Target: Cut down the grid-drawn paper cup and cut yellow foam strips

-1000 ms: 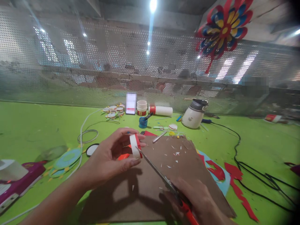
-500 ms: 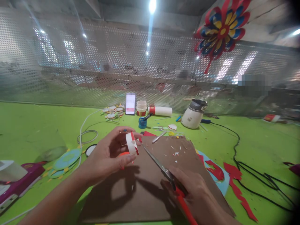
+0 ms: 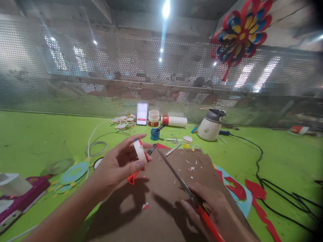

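We sit at a big green table (image 3: 37, 134). On it, close to us, lies a brown board (image 3: 161, 208).

Our left hand (image 3: 113, 168) is up over the left side of the board. Its thumb and fingers pinch a white paper ring (image 3: 139, 150) with a red edge, and the ring stands on its side in the air.

Our right hand (image 3: 209, 211) is low and near, on the right. Its fingers are wrapped tight around the red handle of the scissors (image 3: 176, 174). The long blades look shut and point far and left, with the tip just beside the ring but not touching it.

Tiny white scraps (image 3: 191, 166) lie on the far part of the board.

We think the cutting goes best if we hold the ring steady over the board, open the blades only a little, snip on the red edge, and mind our left fingers.
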Action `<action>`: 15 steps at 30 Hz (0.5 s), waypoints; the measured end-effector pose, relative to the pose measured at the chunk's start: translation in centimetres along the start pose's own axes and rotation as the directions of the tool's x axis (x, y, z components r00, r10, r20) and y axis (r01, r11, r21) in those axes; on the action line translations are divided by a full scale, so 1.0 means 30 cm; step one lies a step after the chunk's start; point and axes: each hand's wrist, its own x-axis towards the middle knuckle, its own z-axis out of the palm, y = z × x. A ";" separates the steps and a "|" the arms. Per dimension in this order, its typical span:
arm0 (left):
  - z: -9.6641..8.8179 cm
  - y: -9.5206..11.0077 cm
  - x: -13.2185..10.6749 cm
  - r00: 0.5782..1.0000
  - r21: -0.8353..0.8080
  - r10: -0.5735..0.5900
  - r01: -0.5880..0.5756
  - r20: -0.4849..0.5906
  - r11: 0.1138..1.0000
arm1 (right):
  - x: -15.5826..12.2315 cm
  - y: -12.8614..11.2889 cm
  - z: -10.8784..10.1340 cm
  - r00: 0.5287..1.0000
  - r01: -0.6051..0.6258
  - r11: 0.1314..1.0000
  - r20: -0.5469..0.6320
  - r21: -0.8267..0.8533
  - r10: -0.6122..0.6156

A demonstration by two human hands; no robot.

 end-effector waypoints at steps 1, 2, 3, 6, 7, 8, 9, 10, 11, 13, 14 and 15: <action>0.003 0.002 -0.001 1.000 -0.022 -0.009 0.010 0.012 1.000 | -0.002 0.003 0.003 1.000 0.018 1.000 -0.021 0.001 -0.018; 0.007 0.005 -0.002 1.000 -0.045 -0.017 0.018 0.026 0.999 | -0.003 0.005 0.005 0.999 0.033 0.999 -0.038 0.002 -0.033; 0.010 0.009 -0.003 0.999 -0.064 -0.022 0.025 0.040 0.998 | -0.003 0.006 0.006 0.998 0.042 0.999 -0.049 0.005 -0.041; 0.014 0.021 -0.004 0.994 -0.084 -0.051 0.059 0.097 0.995 | 0.003 0.001 -0.001 0.998 0.049 0.998 -0.031 0.027 -0.049; 0.012 0.025 -0.005 0.991 -0.080 -0.070 0.080 0.115 0.994 | 0.006 -0.004 -0.005 0.999 0.053 0.998 -0.013 0.039 -0.052; 0.008 0.028 -0.006 0.988 -0.075 -0.093 0.103 0.124 0.992 | 0.007 -0.010 -0.009 0.998 0.053 0.997 0.014 0.055 -0.054; 0.003 0.032 -0.007 0.986 -0.069 -0.117 0.126 0.122 0.990 | 0.007 -0.017 -0.014 0.997 0.046 0.996 0.051 0.071 -0.050; -0.003 0.034 -0.009 0.984 -0.064 -0.141 0.149 0.113 0.987 | 0.007 -0.024 -0.018 0.996 0.030 0.996 0.086 0.085 -0.037; -0.009 0.036 -0.011 0.982 -0.062 -0.160 0.167 0.102 0.984 | 0.005 -0.032 -0.023 0.992 0.005 0.995 0.122 0.095 -0.016; -0.020 0.038 -0.014 0.980 -0.058 -0.160 0.168 0.116 0.984 | 0.000 -0.044 -0.034 0.981 -0.046 0.994 0.190 0.099 0.026; -0.024 0.038 -0.014 0.979 -0.058 -0.140 0.150 0.148 0.987 | -0.003 -0.049 -0.039 0.977 -0.063 0.993 0.211 0.096 0.042; -0.027 0.038 -0.013 0.975 -0.057 -0.114 0.127 0.192 0.990 | -0.006 -0.052 -0.045 0.973 -0.071 0.993 0.225 0.094 0.049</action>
